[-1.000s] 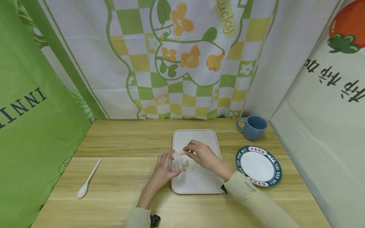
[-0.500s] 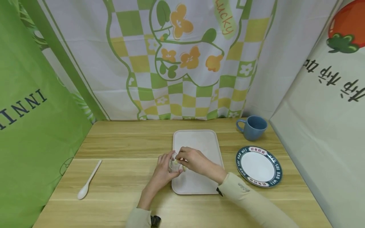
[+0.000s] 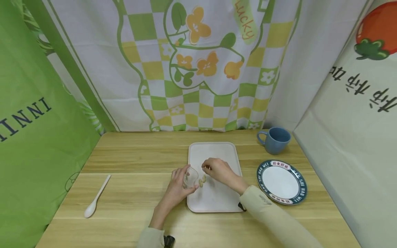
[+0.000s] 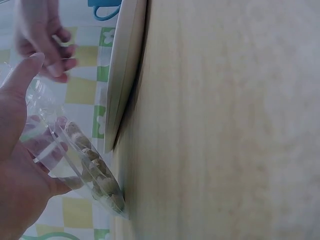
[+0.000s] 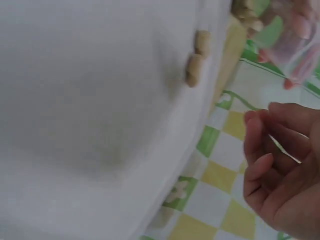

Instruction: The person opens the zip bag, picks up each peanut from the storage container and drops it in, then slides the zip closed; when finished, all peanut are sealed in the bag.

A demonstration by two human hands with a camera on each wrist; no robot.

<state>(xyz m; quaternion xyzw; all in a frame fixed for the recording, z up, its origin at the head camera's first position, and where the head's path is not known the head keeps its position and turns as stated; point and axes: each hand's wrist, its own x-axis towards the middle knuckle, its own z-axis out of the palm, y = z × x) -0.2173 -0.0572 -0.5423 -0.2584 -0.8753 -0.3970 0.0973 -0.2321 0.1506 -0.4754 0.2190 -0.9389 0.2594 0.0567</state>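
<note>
My left hand (image 3: pixel 180 184) grips a clear cup (image 3: pixel 192 176), which stands over the left edge of the white tray. Through the cup wall in the left wrist view several peanuts (image 4: pixel 102 177) show at the bottom. Two peanuts (image 3: pixel 202 180) lie on the tray just right of the cup; the right wrist view has peanuts (image 5: pixel 195 69) near the tray rim. My right hand (image 3: pixel 219 170) hovers over the tray beyond them, and in the right wrist view its fingers (image 5: pixel 255 132) are loosely bent with nothing between them.
The white tray (image 3: pixel 214 199) lies mid-table. A white spoon (image 3: pixel 96 198) is at the left. On the right are a white plate (image 3: pixel 280 182) with a dark green patterned rim and a blue mug (image 3: pixel 276 140). A patterned curtain (image 3: pixel 198 103) hangs behind the table.
My right hand carried a peanut left into the cup's mouth, let it go, and has drawn back right over the tray. The left hand and cup stay almost still.
</note>
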